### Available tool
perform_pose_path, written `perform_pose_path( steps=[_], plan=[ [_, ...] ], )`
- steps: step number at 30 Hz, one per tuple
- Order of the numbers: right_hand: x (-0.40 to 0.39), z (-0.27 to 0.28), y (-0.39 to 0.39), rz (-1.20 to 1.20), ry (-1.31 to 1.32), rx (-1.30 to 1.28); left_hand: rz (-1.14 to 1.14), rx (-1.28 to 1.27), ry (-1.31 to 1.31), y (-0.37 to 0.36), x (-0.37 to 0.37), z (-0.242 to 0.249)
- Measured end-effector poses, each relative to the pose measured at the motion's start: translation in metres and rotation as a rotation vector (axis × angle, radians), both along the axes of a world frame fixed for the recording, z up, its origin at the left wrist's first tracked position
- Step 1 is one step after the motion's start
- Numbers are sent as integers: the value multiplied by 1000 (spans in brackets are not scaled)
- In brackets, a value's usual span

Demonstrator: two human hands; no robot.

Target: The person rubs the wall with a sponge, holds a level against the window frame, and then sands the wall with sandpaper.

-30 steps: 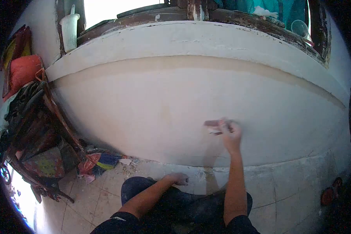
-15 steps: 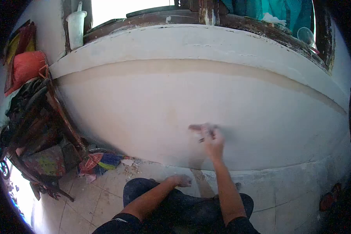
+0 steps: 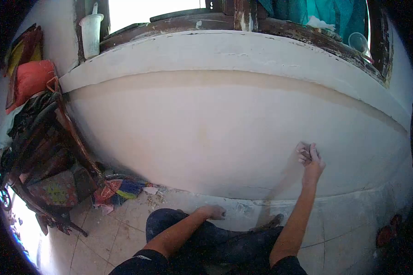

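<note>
My right hand [image 3: 311, 158] is up against the white plastered wall [image 3: 206, 128], right of the middle, with its fingers curled and thumb pointing up. It grips a small flat brownish piece that looks like sandpaper [image 3: 302, 145], mostly hidden by the fingers. Pale dust coats the fingers. Low in front of me, my left hand [image 3: 214, 211] hangs over my bent knee, its fingers folded in a loose fist with nothing visible in it.
Above the wall runs a white ledge [image 3: 192, 50] below a worn wooden window frame. A white container [image 3: 91, 35] stands left, a clear plastic cup [image 3: 358, 42] right. A dark wooden chair [image 3: 55, 146] and crumpled colourful wrappers [image 3: 124, 188] lie at left on the tiled floor.
My right hand has swept to the right across the wall, still holding the brownish piece. My left hand has stayed over the knee.
</note>
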State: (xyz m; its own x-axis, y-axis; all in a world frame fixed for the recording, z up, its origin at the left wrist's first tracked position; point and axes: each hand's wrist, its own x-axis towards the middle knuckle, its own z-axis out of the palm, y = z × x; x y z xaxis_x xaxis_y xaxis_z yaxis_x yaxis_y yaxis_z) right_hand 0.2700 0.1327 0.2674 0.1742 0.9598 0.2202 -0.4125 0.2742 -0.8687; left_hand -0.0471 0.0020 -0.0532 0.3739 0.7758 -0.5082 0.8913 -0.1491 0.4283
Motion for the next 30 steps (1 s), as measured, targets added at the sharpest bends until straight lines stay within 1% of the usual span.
perform_pose_path(
  steps=[1,3,4,5,6,7,8,10,11,14,16,17,18,19,20,22,24,25,26,27,28,29,30],
  plan=[
    [-9,-11,8,1,1,3,-14,-24,11,4,-2,-10],
    [-32,-32,16,-198,253,34,-28,-49,19,9,-5,-31],
    [-39,-27,9,-198,252,33,-53,6,2,10,-7,-39],
    [-45,-20,2,-176,233,91,-78,60,-16,10,-8,-47],
    [-53,-15,-2,-154,216,150,-76,58,-16,5,-7,-34],
    [-59,-13,-3,-154,217,148,-15,59,-13,-4,-3,-8],
    [-64,-11,-4,-115,203,158,45,59,-10,-11,-1,8],
    [-76,-11,-13,-78,188,164,49,66,-32,-10,-6,-6],
    [-87,-11,-20,0,127,159,55,77,-53,-8,-8,-14],
    [-122,-1,-52,222,-112,192,19,13,-5,-13,2,21],
    [-141,-27,-50,338,-390,182,24,-5,8,-13,-1,20],
    [-141,-34,-48,333,-390,174,29,-20,19,-13,-2,18],
    [-139,-33,-50,374,-491,222,20,-28,17,-17,-5,19],
    [-136,-32,-51,417,-592,266,9,31,-43,-22,-10,24],
    [-125,-30,-46,411,-594,253,38,6,-18,-21,-6,27],
    [-89,-23,-28,594,-718,295,61,-26,5,-17,-1,29],
    [-52,-1,-30,517,-799,238,12,-90,-6,-8,-2,16],
    [-35,-1,-23,391,-803,142,8,-93,-7,-9,1,24],
    [-21,-2,-17,266,-804,47,51,-87,18,-11,6,31],
    [-13,-1,-14,266,-805,44,94,-81,45,-12,7,33],
    [-8,0,-11,208,-565,13,94,-84,45,-11,3,21],
    [-7,1,-10,149,-325,-16,44,-39,11,-9,-1,11],
    [-12,-1,-9,151,-326,-16,-4,8,-24,-9,-2,16]
  ],
)
